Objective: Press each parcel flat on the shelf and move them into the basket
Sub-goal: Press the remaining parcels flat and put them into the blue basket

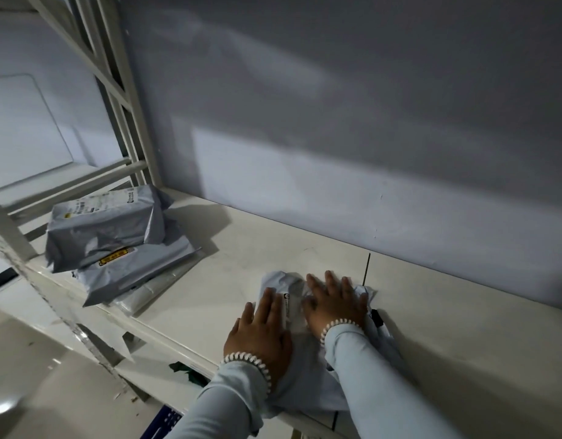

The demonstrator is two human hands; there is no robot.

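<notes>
A grey plastic parcel (308, 384) lies on the white shelf (463, 315), near its front edge. My left hand (260, 331) presses flat on the parcel's left part with straight fingers. My right hand (333, 302) presses flat on its far part, fingers spread. A stack of grey parcels (115, 239) sits at the shelf's left end, the top one bulging and bearing a white label. A blue basket (162, 423) shows only as a corner below the shelf's front edge.
White rack uprights (127, 115) stand at the left behind the stack. A grey wall (336, 122) backs the shelf. A lower shelf (146, 372) holds something dark green (186, 372). The pale floor (35, 375) lies at the lower left.
</notes>
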